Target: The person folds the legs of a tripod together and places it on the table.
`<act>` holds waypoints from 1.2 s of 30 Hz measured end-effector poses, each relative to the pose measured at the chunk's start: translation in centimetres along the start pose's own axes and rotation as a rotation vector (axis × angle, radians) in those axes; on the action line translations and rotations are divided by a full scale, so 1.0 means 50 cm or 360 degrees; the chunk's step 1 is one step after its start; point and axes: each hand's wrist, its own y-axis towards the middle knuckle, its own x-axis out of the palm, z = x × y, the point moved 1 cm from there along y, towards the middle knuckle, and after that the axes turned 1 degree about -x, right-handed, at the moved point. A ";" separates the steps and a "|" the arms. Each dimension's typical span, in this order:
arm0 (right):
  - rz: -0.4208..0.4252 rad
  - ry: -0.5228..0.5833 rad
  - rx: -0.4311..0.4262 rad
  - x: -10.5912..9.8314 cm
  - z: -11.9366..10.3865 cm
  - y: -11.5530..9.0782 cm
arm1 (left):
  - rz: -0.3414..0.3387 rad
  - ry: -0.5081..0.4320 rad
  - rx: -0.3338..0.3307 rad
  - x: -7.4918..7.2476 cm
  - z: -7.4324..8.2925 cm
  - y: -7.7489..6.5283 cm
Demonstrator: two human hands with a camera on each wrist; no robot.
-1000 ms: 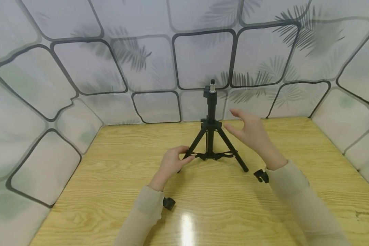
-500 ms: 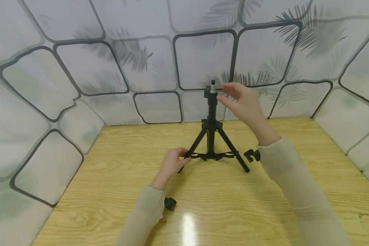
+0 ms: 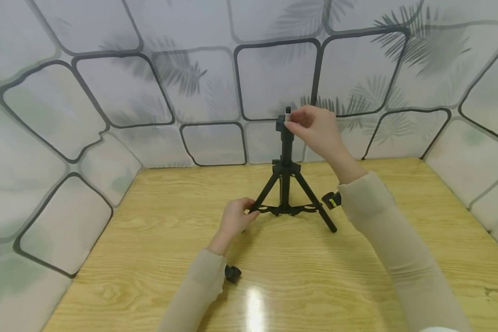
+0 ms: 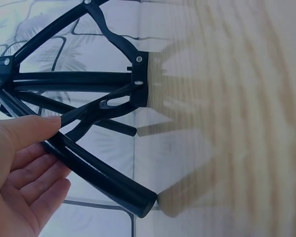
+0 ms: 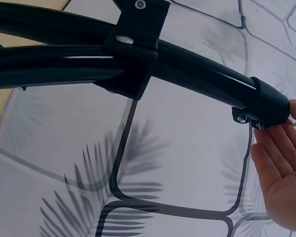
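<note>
Standing upright before you on the yellow wood-grain tabletop point(image 3: 170, 221) is a black tubular tripod point(image 3: 285, 186); your left hand point(image 3: 234, 216) pinches its slanting left leg point(image 3: 266, 190); your right hand point(image 3: 319, 130) pinches its silver cylindrical top stud point(image 3: 288, 117).

Your sleeved left arm point(image 3: 192, 295) reaches forward from the bottom of the head view, and your left hand point(image 3: 234, 216) sits low in a pinching grip, its left thumb point(image 4: 29, 130) extended above and its left fingers point(image 4: 39, 177) underneath. Your sleeved right arm point(image 3: 402, 249) slants up and inward from the lower right, carrying your right hand point(image 3: 319, 131) well above the left one. There the thumb and index finger pinch, while the right wrist view shows the right fingers point(image 5: 278, 148) side by side.
</note>
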 end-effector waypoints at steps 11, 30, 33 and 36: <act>-0.0036 0.0004 0.0042 -0.002 -0.002 -0.003 | 0.0113 -0.0034 0.0097 0.008 0.003 -0.001; -0.0037 -0.0035 -0.0028 -0.002 -0.014 -0.016 | 0.0209 -0.0093 0.0176 0.012 0.012 0.000; -0.0029 -0.0029 -0.0037 -0.003 -0.015 -0.019 | 0.0222 -0.0108 0.0190 0.013 0.014 0.000; -0.0018 -0.0027 -0.0053 -0.004 -0.014 -0.021 | 0.0232 -0.0117 0.0206 0.014 0.016 0.001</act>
